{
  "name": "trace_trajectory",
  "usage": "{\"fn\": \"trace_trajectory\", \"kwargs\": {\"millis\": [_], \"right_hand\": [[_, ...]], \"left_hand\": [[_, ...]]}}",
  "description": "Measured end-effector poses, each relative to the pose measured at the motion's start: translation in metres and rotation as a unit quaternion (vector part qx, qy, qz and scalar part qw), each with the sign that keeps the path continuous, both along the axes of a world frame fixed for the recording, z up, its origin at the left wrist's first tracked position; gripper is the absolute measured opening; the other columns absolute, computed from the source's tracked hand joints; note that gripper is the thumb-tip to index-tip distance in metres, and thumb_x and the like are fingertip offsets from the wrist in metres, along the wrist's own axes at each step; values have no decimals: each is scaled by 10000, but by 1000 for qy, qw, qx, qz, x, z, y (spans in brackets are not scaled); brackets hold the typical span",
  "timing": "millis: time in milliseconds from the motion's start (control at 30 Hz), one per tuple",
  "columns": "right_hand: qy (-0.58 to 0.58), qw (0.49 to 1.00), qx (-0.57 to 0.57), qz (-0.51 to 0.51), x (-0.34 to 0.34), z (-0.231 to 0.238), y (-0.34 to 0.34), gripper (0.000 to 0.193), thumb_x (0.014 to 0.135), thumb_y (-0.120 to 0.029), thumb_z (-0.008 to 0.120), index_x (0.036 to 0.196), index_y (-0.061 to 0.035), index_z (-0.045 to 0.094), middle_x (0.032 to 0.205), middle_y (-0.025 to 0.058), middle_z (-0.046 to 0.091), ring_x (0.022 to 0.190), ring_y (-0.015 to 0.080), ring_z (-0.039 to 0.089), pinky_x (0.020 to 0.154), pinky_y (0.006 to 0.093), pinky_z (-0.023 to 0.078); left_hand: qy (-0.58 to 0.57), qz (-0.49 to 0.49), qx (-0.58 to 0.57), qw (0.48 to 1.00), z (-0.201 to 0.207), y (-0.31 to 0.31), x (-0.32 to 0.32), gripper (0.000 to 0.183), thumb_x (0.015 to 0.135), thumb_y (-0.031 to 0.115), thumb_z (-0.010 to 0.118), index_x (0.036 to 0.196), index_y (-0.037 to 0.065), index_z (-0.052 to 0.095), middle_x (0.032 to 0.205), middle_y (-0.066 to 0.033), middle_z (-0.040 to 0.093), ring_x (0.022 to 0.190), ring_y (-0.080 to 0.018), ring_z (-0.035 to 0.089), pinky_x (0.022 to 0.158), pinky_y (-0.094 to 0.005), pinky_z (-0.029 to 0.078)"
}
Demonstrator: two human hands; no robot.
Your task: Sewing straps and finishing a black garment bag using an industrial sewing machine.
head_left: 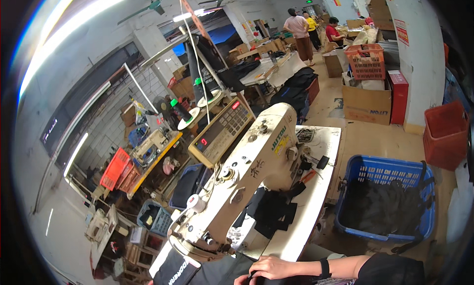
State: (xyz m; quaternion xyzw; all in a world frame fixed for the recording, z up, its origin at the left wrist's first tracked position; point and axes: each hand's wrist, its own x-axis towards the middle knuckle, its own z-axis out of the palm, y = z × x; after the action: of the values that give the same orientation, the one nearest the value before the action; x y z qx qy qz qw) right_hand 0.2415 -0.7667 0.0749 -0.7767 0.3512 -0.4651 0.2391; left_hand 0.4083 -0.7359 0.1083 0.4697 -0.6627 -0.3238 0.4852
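A cream industrial sewing machine (247, 171) stands in front of me on a white table (306, 211). Under its needle end lies black cloth (224, 270), with a black piece bearing white lettering (177, 270) at its left. My right hand (270, 268) wears a black wristband and has its fingers curled onto this cloth at the lower edge, closed on it. Of my left hand, at most a sliver of skin shows at the bottom edge; its fingers are cut off. Small black fabric pieces (271, 211) lie loosely heaped beneath the machine arm.
A control panel (222, 129) is mounted behind the machine, near thread cones (182, 112). On the floor at right sits a blue basket (385, 201) of dark cloth. Farther off are a cardboard box (365, 102), a red bin (446, 137) and several people.
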Motion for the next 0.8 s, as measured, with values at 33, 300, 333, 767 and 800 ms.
{"fn": "trace_trajectory", "kwargs": {"millis": [33,300,333,767,800], "right_hand": [[-1,1000,0,-11,1,-1,2,198,890,-195,608,991,-26,633,910,100,664,842,309,613,793,386,481],[-42,995,18,-83,-4,22,4,132,796,-108,707,901,-50,653,806,98,651,728,292,615,645,374,491],[-56,993,52,-85,-4,22,3,120,800,-111,704,890,-53,650,823,104,653,742,290,617,639,371,490],[-54,981,178,-58,-9,35,2,142,850,-107,673,944,-13,623,840,135,638,808,302,606,756,367,466],[-54,981,177,-60,-7,34,4,142,850,-107,673,944,-13,623,840,135,638,808,302,606,756,367,466]], "left_hand": [[8,4,12,1000,2,2,-1,126,849,29,673,970,17,644,861,-88,642,783,-158,587,748,-287,488],[-95,74,-73,990,-12,-13,3,168,759,78,754,895,46,660,888,-97,671,860,-275,604,846,-355,421],[-112,82,-87,986,-5,-15,3,156,759,80,763,875,48,664,877,-98,685,849,-272,612,837,-356,419],[-113,28,39,992,10,-15,1,177,835,151,711,974,48,675,833,-58,636,844,-221,546,821,-318,382],[-112,27,37,993,10,-15,1,177,835,151,711,974,48,675,833,-58,636,844,-221,546,821,-318,382]]}}
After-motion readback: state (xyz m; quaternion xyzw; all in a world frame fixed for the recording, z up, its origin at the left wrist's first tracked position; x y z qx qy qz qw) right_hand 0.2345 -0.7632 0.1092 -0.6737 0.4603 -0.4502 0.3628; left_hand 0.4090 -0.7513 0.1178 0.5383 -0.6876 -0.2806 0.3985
